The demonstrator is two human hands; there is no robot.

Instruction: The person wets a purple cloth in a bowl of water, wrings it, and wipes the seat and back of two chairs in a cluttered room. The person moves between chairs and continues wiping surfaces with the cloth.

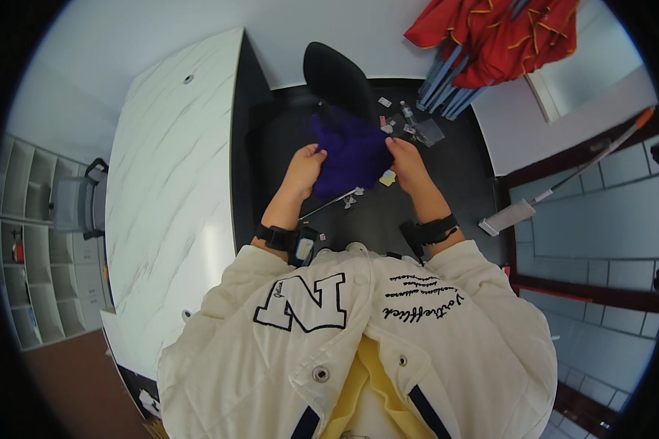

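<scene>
A dark purple cloth point(351, 156) hangs spread between my two hands, above a dark floor. My left hand point(305, 167) pinches its left edge between thumb and fingers. On the other side, my right hand point(405, 162) grips the cloth's right edge near its upper corner. The fabric is blurred at its upper left and lower rim. Both wrists wear black straps with small devices. Beneath and around the cloth lie scraps of paper point(350, 202), a yellow piece of paper point(387, 178) and a thin rod point(328, 204), partly hidden by the cloth.
A white marble-patterned table point(170, 164) stands at the left. Ahead is a black chair point(338, 71). A plastic bottle point(407, 112) and a clear bag point(430, 133) lie on the floor. Red fabric point(489, 44) covers folded blue-grey poles; a flat mop point(508, 218) leans at the right.
</scene>
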